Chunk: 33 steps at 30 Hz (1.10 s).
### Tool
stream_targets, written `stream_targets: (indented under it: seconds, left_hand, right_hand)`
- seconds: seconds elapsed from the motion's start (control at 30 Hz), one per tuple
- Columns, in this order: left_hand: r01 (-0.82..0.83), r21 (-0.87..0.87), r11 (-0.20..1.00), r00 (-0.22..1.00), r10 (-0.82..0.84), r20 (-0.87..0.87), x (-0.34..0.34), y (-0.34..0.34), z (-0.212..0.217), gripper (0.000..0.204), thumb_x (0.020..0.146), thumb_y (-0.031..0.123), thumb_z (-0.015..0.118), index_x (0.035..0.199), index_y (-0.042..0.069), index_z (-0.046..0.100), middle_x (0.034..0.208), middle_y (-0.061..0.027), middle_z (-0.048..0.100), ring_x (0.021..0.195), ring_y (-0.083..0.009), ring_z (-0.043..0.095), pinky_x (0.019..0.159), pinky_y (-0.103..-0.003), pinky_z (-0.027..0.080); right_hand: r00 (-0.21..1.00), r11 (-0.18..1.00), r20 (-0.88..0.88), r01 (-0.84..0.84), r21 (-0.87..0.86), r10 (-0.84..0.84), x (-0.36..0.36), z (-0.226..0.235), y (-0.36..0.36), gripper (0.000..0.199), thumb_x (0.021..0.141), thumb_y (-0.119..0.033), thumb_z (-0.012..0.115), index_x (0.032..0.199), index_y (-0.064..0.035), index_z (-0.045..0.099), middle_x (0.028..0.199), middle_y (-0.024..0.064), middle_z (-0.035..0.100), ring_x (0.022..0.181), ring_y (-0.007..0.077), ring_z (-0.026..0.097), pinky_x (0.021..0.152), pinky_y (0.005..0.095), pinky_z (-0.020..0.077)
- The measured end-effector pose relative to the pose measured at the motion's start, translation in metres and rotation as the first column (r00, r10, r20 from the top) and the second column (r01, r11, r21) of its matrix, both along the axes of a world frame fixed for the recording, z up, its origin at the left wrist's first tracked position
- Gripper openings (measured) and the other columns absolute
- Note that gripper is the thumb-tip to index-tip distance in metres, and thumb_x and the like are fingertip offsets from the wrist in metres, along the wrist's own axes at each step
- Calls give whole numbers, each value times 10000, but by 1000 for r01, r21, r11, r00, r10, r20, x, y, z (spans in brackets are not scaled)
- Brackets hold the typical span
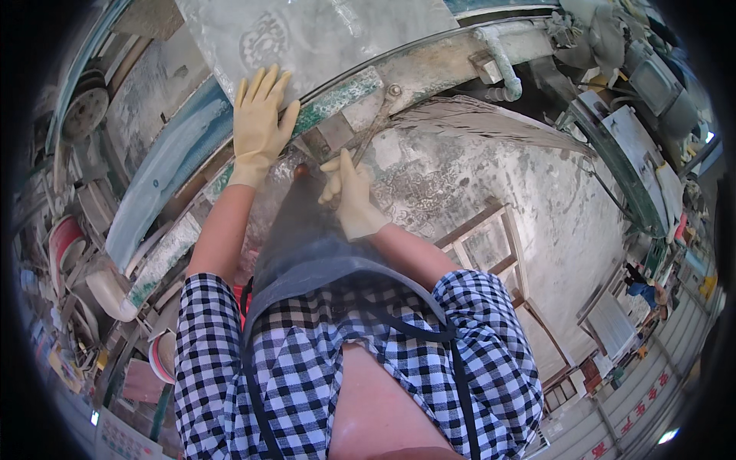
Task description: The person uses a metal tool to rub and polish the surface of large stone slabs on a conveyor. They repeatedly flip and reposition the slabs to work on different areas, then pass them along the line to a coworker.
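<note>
My left hand, in a pale yellow rubber glove, lies flat with its fingers spread on the near edge of a wet, grey-white flat slab. To its right and nearer my body, my right hand, gloved alike, is closed, with its fingers curled. It is at the lower end of a thin metal lever, which slants up to a bolt on the worn machine frame. The glove hides the lever's end. A dark apron hangs in front of me.
A blue curved trough runs left of the frame. A white pipe elbow sticks out at the upper right. On the floor to the right lies a wooden frame. Cluttered machine parts stand along both sides; a person is far right.
</note>
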State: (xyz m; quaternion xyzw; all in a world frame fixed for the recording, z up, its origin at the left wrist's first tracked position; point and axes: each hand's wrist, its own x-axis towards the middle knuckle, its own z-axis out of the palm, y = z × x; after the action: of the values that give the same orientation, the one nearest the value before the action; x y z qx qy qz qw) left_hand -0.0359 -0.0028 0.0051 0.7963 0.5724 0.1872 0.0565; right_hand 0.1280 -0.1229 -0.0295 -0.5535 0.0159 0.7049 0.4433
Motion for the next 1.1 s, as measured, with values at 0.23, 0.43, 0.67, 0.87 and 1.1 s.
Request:
stream_targets:
  seconds: [0.23, 0.43, 0.67, 0.87, 1.1]
  left_hand:
    - [6, 29, 1000, 1000, -6, -8, -1, 0, -5, 492, 927, 307, 633, 1365, 87, 600, 1464, -137, 548, 1378, -341, 464, 1191, -504, 285]
    - [3, 34, 999, 1000, -3, -9, -3, 1, -4, 492, 936, 316, 624, 1363, 74, 598, 1459, -148, 550, 1377, -343, 466, 1188, -506, 282]
    - [13, 19, 1000, 1000, -13, 12, -3, 2, 1, 490, 952, 325, 613, 1370, 71, 592, 1464, -158, 542, 1388, -349, 449, 1191, -497, 274]
    - [20, 4, 1000, 1000, -20, 0, -4, -1, -3, 501, 950, 340, 603, 1380, 83, 584, 1476, -141, 534, 1396, -334, 442, 1192, -495, 272]
    - [4, 31, 1000, 1000, -5, 14, -4, -2, -3, 513, 949, 347, 595, 1393, 92, 574, 1487, -133, 526, 1406, -332, 429, 1202, -501, 257]
  right_hand:
    - [995, 999, 90, -34, 14, 33, 1, -1, 1, 486, 1070, -379, 488, 793, 1, 609, 437, 37, 392, 301, 238, 427, 313, 354, 325]
    - [986, 995, 135, -100, -9, 100, 9, 15, -2, 456, 1051, -441, 512, 874, -38, 629, 443, 22, 403, 301, 206, 430, 316, 328, 315]
    - [1000, 1000, 21, 19, -5, -19, 9, 17, -4, 477, 1068, -409, 489, 870, 2, 626, 487, 21, 404, 350, 203, 485, 334, 341, 403]
    - [917, 986, 363, -158, -43, 163, 7, 20, -3, 490, 1050, -471, 503, 887, -20, 607, 482, -12, 333, 339, 161, 419, 330, 310, 323]
    - [986, 990, 150, -91, 106, 75, 14, 15, -7, 550, 1075, -468, 433, 844, -4, 616, 443, 0, 339, 306, 188, 411, 307, 341, 324]
